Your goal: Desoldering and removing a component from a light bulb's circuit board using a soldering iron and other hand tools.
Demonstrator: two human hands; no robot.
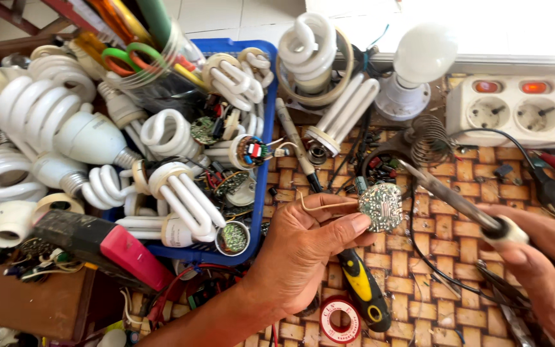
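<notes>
Pinching a small round circuit board (381, 207) by its near edge, the left hand (303, 254) is keeping thumb and fingertips closed on it, solder side up, with a thin wire curling back over the fingers. The right hand (541, 266) is wrapping its fingers tightly around the pale handle of a soldering iron (457, 202), whose metal tip is reaching the board's far edge, just opposite the left fingertips. Below the left fingers a yellow-and-black screwdriver (362, 289) and a red solder spool (340, 318) are lying on the woven mat (444, 257). Beyond the left knuckles a blue tray (266, 96) is holding spiral and tube lamps. Past the iron's tip a white power strip (515, 106) is glowing red.
</notes>
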